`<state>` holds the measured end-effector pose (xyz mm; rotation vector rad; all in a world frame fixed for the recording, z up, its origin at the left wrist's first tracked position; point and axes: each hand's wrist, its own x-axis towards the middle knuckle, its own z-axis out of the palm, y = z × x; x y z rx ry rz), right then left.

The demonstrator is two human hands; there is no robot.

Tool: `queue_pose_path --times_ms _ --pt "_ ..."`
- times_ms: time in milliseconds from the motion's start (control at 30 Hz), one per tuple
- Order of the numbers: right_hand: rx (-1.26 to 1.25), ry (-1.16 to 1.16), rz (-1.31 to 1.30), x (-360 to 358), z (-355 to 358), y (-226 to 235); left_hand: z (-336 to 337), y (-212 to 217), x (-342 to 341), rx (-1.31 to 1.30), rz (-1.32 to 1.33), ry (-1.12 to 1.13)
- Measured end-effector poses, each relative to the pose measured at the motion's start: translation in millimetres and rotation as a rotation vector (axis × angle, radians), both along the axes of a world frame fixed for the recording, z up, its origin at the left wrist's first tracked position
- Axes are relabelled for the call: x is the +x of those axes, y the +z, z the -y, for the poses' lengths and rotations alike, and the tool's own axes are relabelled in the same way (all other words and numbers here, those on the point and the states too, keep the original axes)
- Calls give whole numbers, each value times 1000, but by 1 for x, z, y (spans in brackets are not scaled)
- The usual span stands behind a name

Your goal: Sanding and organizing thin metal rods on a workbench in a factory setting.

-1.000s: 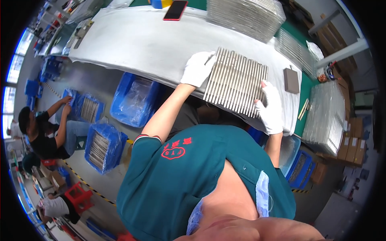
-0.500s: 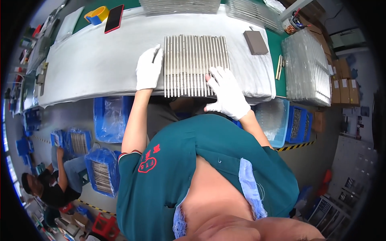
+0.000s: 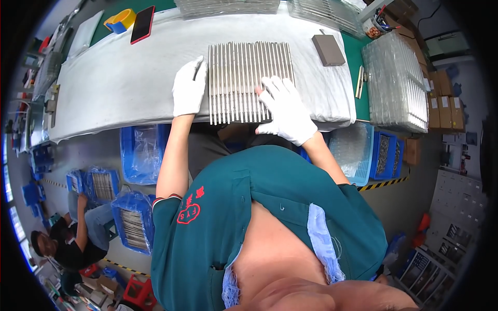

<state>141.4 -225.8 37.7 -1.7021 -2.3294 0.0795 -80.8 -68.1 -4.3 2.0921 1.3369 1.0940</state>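
Observation:
A row of slim shiny metal rods (image 3: 238,72) lies side by side on the white cloth (image 3: 124,78), their near ends at the table's front edge. My left hand (image 3: 188,90), in a white glove, rests on the cloth just beside the row's left side, fingers stretched and holding nothing. Over the right near part of the rods lies my right hand (image 3: 288,111), also gloved, its fingers spread flat and touching them. The glove leaves a fingertip bare there. Part of the rods is hidden under this hand.
Right of the rods sits a grey-brown block (image 3: 328,50). Stacked clear plastic trays (image 3: 397,83) stand at the right end, more (image 3: 228,6) along the back. A phone (image 3: 142,25) and yellow tape roll (image 3: 123,19) lie far left. Blue bins (image 3: 140,155) stand below; a person (image 3: 67,243) sits lower left.
My right hand has slid a little left and away from me over the rods. My left hand stays beside the row, and the whole view has shifted slightly.

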Motion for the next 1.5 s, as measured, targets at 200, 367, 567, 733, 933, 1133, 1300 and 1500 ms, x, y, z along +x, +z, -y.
queue_pose_path --times_ms 200,367,567,733,933,1133,1300,1500 --pt "-37 60 10 -31 -11 -1 1 5 2 -6 -6 -11" --pt "-6 63 -13 -40 -21 -4 2 5 2 5 -7 -7" --pt "-38 42 -8 -43 -23 -1 -1 1 0 10 -19 -14" --pt "-16 134 -110 -28 -10 4 0 3 1 -10 -19 2" --pt "21 5 -13 11 14 -4 0 4 -1 -6 -38 -9" --pt "11 -63 -23 23 17 -6 1 3 1 -5 -55 1" --pt "65 -28 -17 27 14 -10 1 3 -2 -72 -104 -13" --pt "-25 -3 7 10 12 8 1 2 1 29 -64 -12"
